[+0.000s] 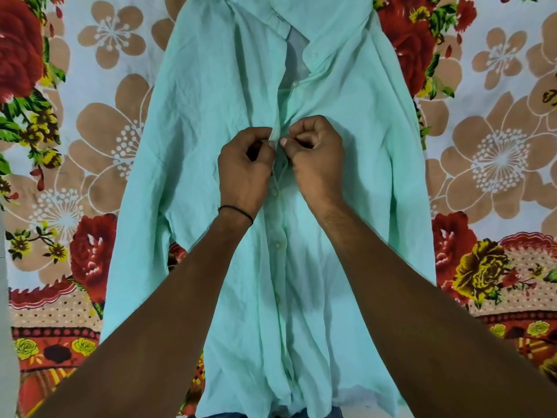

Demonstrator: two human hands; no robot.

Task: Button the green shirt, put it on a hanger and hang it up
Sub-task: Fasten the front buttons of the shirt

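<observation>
Both hands (pixel 280 164) pinching green shirt (pixel 211 86) placket, floral bedsheet (pixel 90 116)

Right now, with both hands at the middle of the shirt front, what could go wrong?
1. The left hand and right hand hide the button they work on, so it may go into the wrong hole of the green shirt.
2. Two upper buttons near the collar are open; the front may be skewed there.
3. The fabric is wrinkled on the floral bedsheet; pulling may bunch it more.

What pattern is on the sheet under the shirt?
Large red and tan flowers on white sheet, clearest in the head view.
</observation>
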